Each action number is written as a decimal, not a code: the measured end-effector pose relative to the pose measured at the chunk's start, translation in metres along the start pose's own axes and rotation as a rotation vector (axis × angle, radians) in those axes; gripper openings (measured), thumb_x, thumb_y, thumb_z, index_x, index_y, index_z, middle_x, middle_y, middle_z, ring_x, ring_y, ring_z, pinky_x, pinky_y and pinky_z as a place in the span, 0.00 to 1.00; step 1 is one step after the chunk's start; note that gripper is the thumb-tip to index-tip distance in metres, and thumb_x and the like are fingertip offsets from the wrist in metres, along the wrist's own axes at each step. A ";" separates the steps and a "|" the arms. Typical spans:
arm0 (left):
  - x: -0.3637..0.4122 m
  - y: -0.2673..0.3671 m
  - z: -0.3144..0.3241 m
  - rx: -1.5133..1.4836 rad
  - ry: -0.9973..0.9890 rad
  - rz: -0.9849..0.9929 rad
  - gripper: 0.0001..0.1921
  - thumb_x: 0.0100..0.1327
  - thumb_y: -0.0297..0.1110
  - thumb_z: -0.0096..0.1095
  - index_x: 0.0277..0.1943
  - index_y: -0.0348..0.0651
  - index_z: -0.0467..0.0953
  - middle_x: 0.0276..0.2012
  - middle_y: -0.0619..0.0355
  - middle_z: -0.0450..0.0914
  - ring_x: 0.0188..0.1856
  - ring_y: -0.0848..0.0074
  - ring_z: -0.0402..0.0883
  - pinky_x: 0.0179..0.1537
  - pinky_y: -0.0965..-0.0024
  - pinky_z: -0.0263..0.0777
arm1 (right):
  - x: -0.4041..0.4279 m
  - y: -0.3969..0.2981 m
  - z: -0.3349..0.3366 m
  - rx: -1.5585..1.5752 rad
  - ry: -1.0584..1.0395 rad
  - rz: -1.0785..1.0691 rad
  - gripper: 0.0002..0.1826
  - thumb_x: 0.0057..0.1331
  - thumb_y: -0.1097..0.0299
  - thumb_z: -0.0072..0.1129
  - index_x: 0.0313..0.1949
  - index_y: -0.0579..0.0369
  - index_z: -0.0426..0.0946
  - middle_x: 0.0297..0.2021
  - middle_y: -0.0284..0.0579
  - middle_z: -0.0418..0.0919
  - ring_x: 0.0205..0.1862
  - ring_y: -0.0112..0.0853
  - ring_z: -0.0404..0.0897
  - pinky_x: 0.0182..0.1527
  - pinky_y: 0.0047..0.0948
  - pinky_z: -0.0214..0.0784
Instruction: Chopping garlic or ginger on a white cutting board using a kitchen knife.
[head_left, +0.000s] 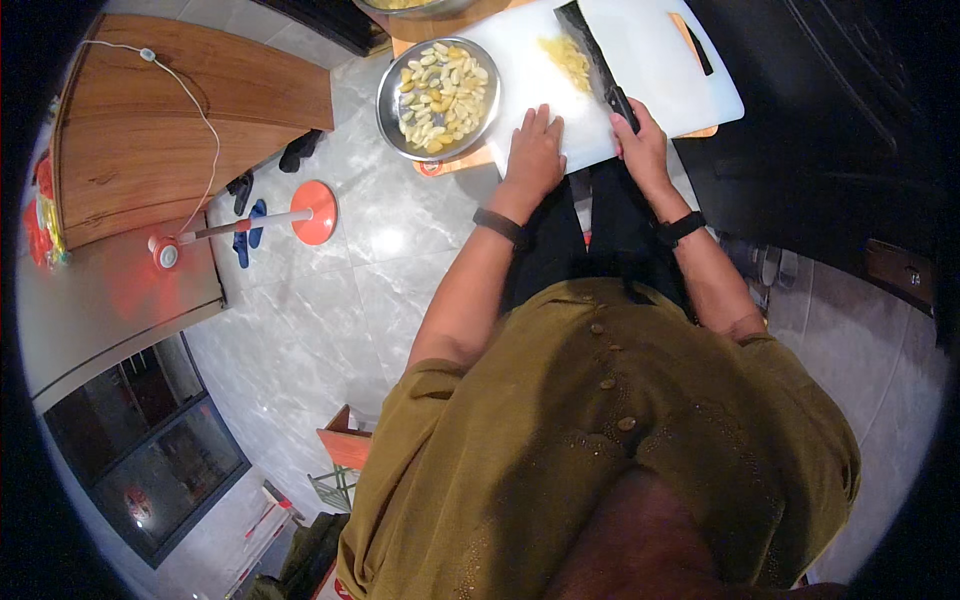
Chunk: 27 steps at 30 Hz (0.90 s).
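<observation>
My right hand (646, 146) grips the black handle of a kitchen knife (589, 49). Its broad blade points away from me across a white plastic cutting board (667, 90). Against the blade's left side lies a small heap of chopped yellowish pieces (568, 64), probably garlic. My left hand (535, 154) rests palm down near the board's front edge, its fingers slightly apart and holding nothing. Left of that hand stands a round steel bowl (384, 112) with many pale whole cloves (450, 94) that look like peeled garlic.
A wooden board (469, 161) lies under the bowl and cutting board. Another metal bowl (420, 9) is cut off at the top. On the left are a red-based standing fan (313, 212), blue slippers (256, 223) and a wooden cabinet (195, 90). A dark surface (795, 150) borders the right.
</observation>
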<state>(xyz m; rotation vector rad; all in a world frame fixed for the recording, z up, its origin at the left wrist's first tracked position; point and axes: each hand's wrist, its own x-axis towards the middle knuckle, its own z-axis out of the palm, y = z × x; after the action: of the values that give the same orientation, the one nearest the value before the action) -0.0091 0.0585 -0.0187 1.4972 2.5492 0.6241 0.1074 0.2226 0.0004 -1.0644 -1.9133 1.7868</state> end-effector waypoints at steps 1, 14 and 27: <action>0.000 0.000 0.000 0.013 0.009 0.000 0.33 0.50 0.30 0.73 0.62 0.36 0.70 0.66 0.37 0.65 0.68 0.45 0.65 0.62 0.48 0.69 | 0.004 0.002 -0.002 -0.258 0.067 -0.229 0.18 0.71 0.63 0.59 0.56 0.56 0.75 0.31 0.48 0.82 0.30 0.39 0.82 0.33 0.35 0.74; 0.004 0.002 -0.002 0.025 -0.062 -0.026 0.33 0.53 0.31 0.71 0.63 0.36 0.70 0.68 0.37 0.64 0.70 0.45 0.63 0.63 0.48 0.69 | 0.012 -0.004 -0.018 -0.661 -0.044 -0.465 0.20 0.69 0.63 0.59 0.58 0.55 0.75 0.42 0.59 0.83 0.44 0.55 0.83 0.46 0.46 0.75; 0.008 -0.003 -0.005 0.041 -0.147 -0.035 0.32 0.55 0.30 0.69 0.64 0.35 0.69 0.69 0.36 0.64 0.70 0.43 0.63 0.67 0.52 0.66 | 0.014 -0.015 -0.023 -0.557 -0.061 -0.480 0.20 0.68 0.63 0.60 0.58 0.53 0.75 0.43 0.60 0.83 0.45 0.56 0.82 0.47 0.46 0.75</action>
<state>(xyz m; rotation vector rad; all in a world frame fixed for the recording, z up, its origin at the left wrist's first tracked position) -0.0167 0.0625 -0.0149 1.4501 2.4846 0.4426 0.1094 0.2495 0.0147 -0.6087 -2.5138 1.0629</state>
